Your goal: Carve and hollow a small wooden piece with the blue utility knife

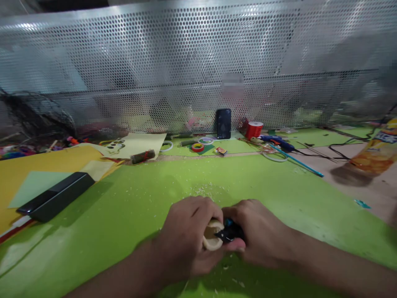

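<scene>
My left hand (189, 231) is closed around a pale, hollow, cup-like piece (213, 244) that looks like wood or bamboo, its open end turned to the right. Wrapped in the fingers of my right hand (260, 231) is a dark hand tool (230, 232) with a bit of blue on it. The tool's pointed black tip meets the rim of the pale piece; most of its body is hidden, so its kind cannot be made out. Pale shavings (207, 190) lie scattered on the green sheet (149, 186) beneath and beyond both hands.
A perforated metal panel (186, 62) closes off the back. Along it stand a phone (223, 124), a red ribbon spool (254, 130), tape rolls (197, 147) and a blue glue gun (277, 142). A black box (58, 194) lies left; an orange snack bag (376, 149) stands right.
</scene>
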A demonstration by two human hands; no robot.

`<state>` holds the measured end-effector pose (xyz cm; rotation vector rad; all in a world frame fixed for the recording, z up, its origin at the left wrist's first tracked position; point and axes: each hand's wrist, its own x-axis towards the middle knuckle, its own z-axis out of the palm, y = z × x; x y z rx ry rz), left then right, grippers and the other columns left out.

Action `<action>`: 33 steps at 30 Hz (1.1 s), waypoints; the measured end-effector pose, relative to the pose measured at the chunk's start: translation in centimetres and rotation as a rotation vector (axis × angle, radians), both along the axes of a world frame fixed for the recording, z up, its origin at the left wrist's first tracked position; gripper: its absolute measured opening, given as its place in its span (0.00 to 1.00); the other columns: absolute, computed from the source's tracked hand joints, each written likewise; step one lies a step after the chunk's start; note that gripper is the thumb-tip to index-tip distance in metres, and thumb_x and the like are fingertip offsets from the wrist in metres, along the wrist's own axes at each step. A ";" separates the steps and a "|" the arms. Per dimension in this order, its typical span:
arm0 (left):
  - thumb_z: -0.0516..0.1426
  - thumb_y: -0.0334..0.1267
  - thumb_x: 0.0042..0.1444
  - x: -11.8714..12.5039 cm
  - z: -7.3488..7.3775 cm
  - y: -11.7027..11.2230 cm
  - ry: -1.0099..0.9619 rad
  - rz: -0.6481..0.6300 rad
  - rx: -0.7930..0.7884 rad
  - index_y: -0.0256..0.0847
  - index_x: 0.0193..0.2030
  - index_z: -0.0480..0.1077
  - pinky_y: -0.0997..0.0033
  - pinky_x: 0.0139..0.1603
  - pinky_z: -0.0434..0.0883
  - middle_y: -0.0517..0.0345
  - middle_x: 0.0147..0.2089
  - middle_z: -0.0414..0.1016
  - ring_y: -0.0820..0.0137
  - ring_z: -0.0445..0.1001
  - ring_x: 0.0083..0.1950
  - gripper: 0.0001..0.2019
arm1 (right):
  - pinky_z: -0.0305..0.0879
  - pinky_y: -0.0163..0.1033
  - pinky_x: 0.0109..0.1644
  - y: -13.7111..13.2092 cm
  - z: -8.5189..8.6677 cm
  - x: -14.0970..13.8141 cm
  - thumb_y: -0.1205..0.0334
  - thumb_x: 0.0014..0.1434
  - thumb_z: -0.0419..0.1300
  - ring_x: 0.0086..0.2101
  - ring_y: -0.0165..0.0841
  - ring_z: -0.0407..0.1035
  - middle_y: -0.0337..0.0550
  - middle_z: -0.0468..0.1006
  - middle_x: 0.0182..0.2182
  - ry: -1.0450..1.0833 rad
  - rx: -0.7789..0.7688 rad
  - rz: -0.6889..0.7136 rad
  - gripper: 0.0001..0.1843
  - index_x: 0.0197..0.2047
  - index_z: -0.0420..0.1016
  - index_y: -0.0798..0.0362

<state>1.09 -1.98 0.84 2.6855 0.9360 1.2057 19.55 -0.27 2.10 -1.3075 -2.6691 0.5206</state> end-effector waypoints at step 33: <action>0.54 0.50 0.63 -0.1 0.9 -0.5 0.274 0.276 0.261 0.41 0.33 0.62 0.68 0.27 0.57 0.61 0.26 0.67 0.69 0.62 0.26 0.15 | 0.43 0.37 0.27 0.5 -0.3 0.1 0.62 0.41 0.58 0.21 0.28 0.50 0.38 0.69 0.20 -0.063 0.115 -0.091 0.05 0.25 0.67 0.52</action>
